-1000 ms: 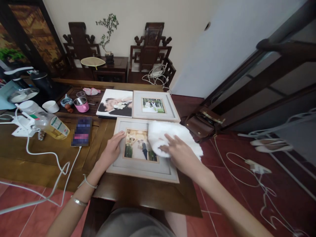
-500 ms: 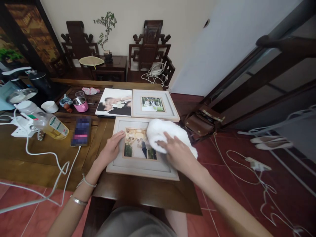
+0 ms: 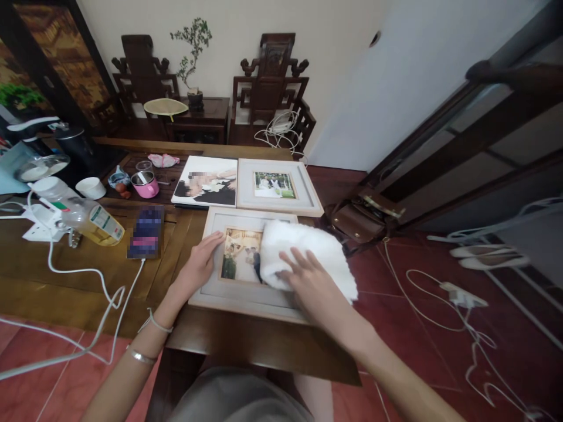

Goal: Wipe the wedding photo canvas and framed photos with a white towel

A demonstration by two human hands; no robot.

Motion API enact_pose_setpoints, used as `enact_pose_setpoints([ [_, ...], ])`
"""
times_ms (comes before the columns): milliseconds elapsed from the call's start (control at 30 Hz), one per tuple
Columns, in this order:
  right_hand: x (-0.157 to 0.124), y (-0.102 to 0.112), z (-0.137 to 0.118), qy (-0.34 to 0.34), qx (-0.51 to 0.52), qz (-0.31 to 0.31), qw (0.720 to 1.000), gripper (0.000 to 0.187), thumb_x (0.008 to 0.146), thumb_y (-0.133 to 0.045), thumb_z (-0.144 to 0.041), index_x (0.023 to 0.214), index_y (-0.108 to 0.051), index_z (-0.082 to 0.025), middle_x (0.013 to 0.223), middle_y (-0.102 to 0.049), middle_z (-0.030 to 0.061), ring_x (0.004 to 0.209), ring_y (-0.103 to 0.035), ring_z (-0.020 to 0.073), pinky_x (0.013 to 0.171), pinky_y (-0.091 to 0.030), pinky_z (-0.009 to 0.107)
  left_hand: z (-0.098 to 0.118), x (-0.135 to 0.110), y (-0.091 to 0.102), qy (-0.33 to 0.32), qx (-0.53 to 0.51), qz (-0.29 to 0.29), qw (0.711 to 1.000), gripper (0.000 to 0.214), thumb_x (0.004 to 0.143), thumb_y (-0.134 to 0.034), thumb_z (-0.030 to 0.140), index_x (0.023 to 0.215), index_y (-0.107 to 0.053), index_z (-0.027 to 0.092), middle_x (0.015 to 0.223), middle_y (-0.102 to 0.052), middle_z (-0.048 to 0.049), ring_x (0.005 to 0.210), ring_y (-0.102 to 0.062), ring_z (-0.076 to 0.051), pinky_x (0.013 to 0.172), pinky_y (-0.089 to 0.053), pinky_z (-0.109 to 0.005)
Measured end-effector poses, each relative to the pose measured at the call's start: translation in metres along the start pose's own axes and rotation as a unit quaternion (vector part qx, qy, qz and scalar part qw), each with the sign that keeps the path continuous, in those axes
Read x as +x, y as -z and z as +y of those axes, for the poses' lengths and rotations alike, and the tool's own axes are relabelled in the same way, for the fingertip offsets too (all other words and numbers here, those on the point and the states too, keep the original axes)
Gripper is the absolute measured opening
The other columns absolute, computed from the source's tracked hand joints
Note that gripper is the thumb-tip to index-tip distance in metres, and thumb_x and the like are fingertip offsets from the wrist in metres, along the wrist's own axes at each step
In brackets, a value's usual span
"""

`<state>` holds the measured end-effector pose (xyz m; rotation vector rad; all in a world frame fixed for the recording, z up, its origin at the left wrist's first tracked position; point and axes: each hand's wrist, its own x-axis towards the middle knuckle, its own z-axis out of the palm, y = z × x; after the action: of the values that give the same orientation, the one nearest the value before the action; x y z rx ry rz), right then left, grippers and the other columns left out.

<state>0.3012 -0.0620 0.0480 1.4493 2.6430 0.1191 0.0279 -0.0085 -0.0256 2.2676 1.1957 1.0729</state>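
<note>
white cloth (image 3: pixel 314 238) under right hand (image 3: pixel 313 288)

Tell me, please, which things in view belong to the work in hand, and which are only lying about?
In use:
Near picture frame, left hand at its left side
White cloth, under the right hand

Lying about:
Phone
Bottle
Pink mug
White cup
Brown handbag
Far picture frame, untouched; possibly part of the work
</note>
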Motion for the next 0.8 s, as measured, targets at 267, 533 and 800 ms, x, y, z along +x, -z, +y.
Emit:
enact_pose_setpoints([
  [267, -0.057, 0.018, -0.024, 0.091, 0.162, -0.051, 0.981, 0.063, 0.059, -0.045, 0.005, 0.108, -0.07, -0.025, 0.137, -0.057, 0.0064, 0.128, -0.049, 0.0295, 0.102, -0.046, 0.047, -0.002, -0.005, -0.004, 0.006, 0.002, -0.005, 1.0, 0.056, 0.084, -0.035, -0.002, 0.134, -0.051, 0.021, 0.141, -0.052, -0.0114, 0.135, -0.043, -0.022, 0.113, -0.035, -0.049],
  [533, 0.026, -0.013, 0.019, -0.058, 0.087, 0.086, 0.991, 0.061, 0.064, -0.045, 0.004, 0.121, -0.064, -0.011, 0.149, -0.039, 0.0164, 0.141, -0.025, 0.0366, 0.112, -0.024, 0.057, -0.007, -0.005, -0.003, -0.006, 0.008, -0.029, 1.0, 0.059, 0.085, -0.034, -0.002, 0.136, -0.048, 0.022, 0.144, -0.048, -0.0111, 0.138, -0.04, -0.021, 0.114, -0.033, -0.051],
  [800, 0.06, -0.001, 0.029, -0.067, 0.031, 0.019, 0.997, 0.059, 0.072, -0.046, 0.003, 0.127, -0.061, -0.014, 0.148, -0.041, 0.0152, 0.136, -0.03, 0.0433, 0.101, -0.03, 0.066, -0.009, -0.002, -0.005, 0.02, 0.004, -0.014, 1.0, 0.055, 0.084, -0.038, -0.001, 0.132, -0.053, 0.022, 0.14, -0.053, -0.0097, 0.135, -0.044, -0.022, 0.113, -0.036, -0.05],
])
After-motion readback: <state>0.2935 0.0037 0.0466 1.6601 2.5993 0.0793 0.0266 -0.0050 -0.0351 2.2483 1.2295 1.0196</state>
